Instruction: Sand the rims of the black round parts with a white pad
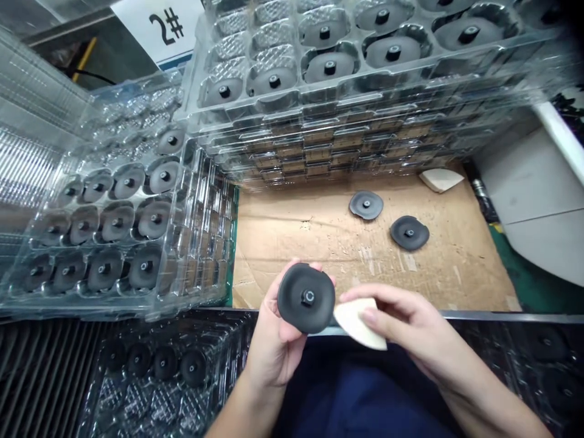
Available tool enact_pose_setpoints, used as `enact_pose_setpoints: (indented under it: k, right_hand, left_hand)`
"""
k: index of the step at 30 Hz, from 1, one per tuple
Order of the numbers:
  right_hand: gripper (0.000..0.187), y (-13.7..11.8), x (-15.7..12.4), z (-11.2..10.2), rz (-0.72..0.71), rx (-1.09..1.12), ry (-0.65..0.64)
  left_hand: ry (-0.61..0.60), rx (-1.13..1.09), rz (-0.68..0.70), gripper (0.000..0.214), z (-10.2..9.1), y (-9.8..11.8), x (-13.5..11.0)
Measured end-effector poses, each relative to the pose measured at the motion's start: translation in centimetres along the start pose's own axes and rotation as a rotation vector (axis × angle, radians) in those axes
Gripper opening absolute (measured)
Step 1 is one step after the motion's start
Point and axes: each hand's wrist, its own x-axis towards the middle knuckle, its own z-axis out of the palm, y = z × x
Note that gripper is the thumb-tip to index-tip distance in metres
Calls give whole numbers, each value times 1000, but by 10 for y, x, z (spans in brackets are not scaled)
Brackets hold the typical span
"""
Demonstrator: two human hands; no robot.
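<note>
**Edges:** clear plastic trays (347, 94) of discs, stacked at 9 and 12 o'clock; a metal rail (483, 315) at 3 o'clock.
**Open room:** a scuffed cardboard sheet (292, 243) beyond our hands, holding two loose discs (365, 205).
**Left hand (276, 347):** we grasp a ribbed-edge black rubbery disc (306, 298) with central stud, at 6 o'clock.
**Right hand (406, 322):** we pinch a cream foam wedge (358, 322) against it.

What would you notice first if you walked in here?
Your eye would jump to the big stacks of clear plastic trays filling the top and left, full of dark round discs. In the middle, the person's left hand holds one dark disc while the right hand holds a white pad at its edge. Two more discs lie on brown cardboard.
</note>
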Motion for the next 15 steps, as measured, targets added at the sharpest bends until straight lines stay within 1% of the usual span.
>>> enact_pose_setpoints:
  k: [2, 3, 5, 7, 8, 9, 10, 11, 13, 14, 15]
  right_hand:
    - [15, 1, 3, -1, -32, -57, 130]
    - [15, -2, 5, 1, -75, -104, 177]
    - [18, -13, 7, 8, -206, -209, 265]
    - [23, -28, 8, 19, -400, -324, 307]
    - [24, -35, 9, 25, -512, -377, 289]
    - [25, -41, 10, 31, -602, -427, 239]
    - [24, -45, 11, 35, -651, -468, 160]
    - [24, -49, 12, 38, -649, -503, 65]
    - [22, -52, 15, 41, -527, -571, -101]
    - [22, -52, 16, 41, -456, -608, -141]
    - [22, -51, 18, 41, -426, -638, -139]
  left_hand:
    - [-8, -6, 3, 56, 3, 1, 0]
    - [-10, -3, 4, 55, 5, 1, 0]
    - [3, 13, 6, 53, 8, 1, -1]
    - [29, 30, 7, 53, 10, 0, -2]
    - [32, 33, -4, 54, 9, -1, -3]
    - [31, 35, -17, 54, 8, -2, -3]
    - [32, 35, -29, 55, 6, -3, -4]
    - [36, 36, -36, 55, 4, -3, -4]
    - [73, 52, -36, 55, -1, -4, -5]
    - [98, 68, -34, 57, -2, -4, -6]
    - [114, 86, -42, 59, -3, -5, -6]
